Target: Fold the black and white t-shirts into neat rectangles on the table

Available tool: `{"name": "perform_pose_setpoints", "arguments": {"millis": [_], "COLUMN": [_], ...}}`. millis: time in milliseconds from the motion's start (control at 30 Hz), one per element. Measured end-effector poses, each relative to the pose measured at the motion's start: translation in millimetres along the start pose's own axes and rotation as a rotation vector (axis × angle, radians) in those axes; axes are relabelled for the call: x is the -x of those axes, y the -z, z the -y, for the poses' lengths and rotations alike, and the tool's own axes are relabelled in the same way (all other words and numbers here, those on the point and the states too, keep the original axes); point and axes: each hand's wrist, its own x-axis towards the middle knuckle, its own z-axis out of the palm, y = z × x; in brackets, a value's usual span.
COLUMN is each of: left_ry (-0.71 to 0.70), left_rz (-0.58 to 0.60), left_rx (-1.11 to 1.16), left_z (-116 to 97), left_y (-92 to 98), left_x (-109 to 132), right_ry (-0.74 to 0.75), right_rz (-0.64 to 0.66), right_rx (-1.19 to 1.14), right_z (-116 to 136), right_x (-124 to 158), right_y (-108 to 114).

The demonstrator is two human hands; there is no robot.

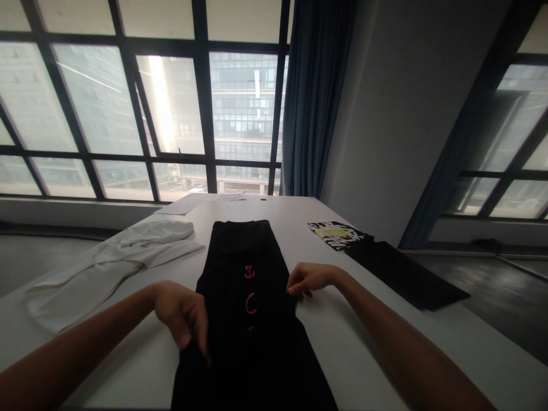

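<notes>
A black garment [240,245] with pink lettering lies lengthwise down the middle of a white table [363,337]. My left hand [182,314] rests on the garment's left edge with the fingers pointing down onto the cloth. My right hand [306,279] pinches the garment's right edge at about the same height. Both forearms reach in from the bottom of the view.
A crumpled white garment [115,260] lies left of the black one. At the right lies a black garment with a yellow and white print [385,262], reaching the table's edge. Papers [192,202] sit at the far end by the windows. A grey wall and blue curtain stand behind.
</notes>
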Motion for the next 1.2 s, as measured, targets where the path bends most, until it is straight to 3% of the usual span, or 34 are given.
{"name": "perform_pose_setpoints", "arguments": {"millis": [67,133,200,233,300,467,600,700,833,1033,1100,1200], "left_ry": [0.014,0.101,0.342,0.471,0.622,0.661,0.643,0.621,0.576,0.545,0.59,0.675], "left_rz": [-0.182,-0.618,-1.124,-1.309,-1.486,-1.526,-1.537,-1.538,-1.572,-1.717,-1.723,-1.66], "left_rx": [0.027,-0.068,-0.294,-0.403,-0.509,-0.504,-0.535,-0.559,-0.621,-0.732,-0.711,-0.663], "left_z": [7.2,15.4,23.7,27.8,35.8,54.4,68.4,76.8,75.2,52.1,51.4,58.7], "left_y": [28.6,68.5,112.8,134.1,171.8,237.5,276.5,299.7,327.2,370.9,376.9,368.8], "left_x": [8.2,12.6,13.3,12.7,10.3,0.8,-5.7,-7.8,-12.9,-35.0,-42.4,-51.1], "right_ry": [0.01,-0.012,-0.065,-0.096,-0.15,-0.195,-0.246,-0.318,-0.348,-0.332,-0.4,-0.463], "right_rz": [-0.067,-0.238,-0.399,-0.462,-0.555,-0.692,-0.808,-0.788,-0.803,-1.152,-1.1,-0.898], "right_rx": [-0.042,-0.026,0.021,0.044,0.062,0.099,0.204,0.178,0.158,0.225,0.208,0.223], "right_z": [0.1,-2.5,-5.3,-6.2,-6.7,-9.6,-20.5,-29.4,-36.3,-36.0,-35.3,-35.4], "right_x": [-7.4,-24.3,-47.9,-60.9,-87.8,-154.0,-201.3,-226.0,-240.4,-244.5,-245.3,-242.7], "right_y": [7.7,19.4,34.2,42.2,57.7,88.0,105.7,120.6,145.4,169.4,166.6,151.6]}}
